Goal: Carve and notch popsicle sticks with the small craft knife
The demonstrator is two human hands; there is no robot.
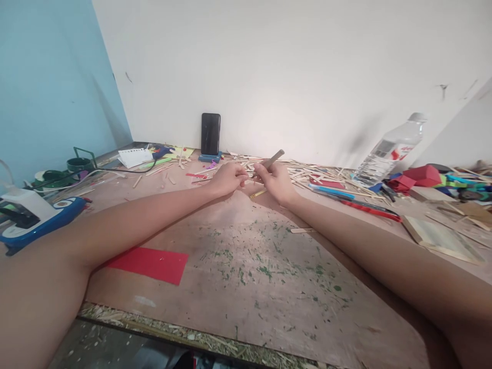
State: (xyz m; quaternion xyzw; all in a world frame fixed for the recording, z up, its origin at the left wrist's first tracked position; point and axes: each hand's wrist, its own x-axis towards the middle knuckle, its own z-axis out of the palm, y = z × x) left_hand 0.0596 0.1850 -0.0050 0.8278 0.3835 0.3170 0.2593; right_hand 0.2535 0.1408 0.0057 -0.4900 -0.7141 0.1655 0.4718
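My right hand (pixel 275 182) is closed around a slim tan-grey rod (pixel 275 157) that slants up and to the right; its lower end is hidden by the fingers. Close beside it, my left hand (pixel 229 179) has its fingers curled and pinched together, and anything between them is too small to make out. A short yellow stick, like a pencil (pixel 257 194), lies on the table just under my right hand. Behind both hands spread many thin wooden sticks (pixel 307 169). A red paper strip (pixel 196 176) lies by the left fingers.
A dark phone (pixel 210 134) stands upright in a blue holder against the wall. Right of the hands are a plastic bottle (pixel 392 148), a blue pen (pixel 332 192) and wooden blocks (pixel 442 238). A red paper rectangle (pixel 154 264) lies near my left forearm, a power strip (pixel 46 220) farther left.
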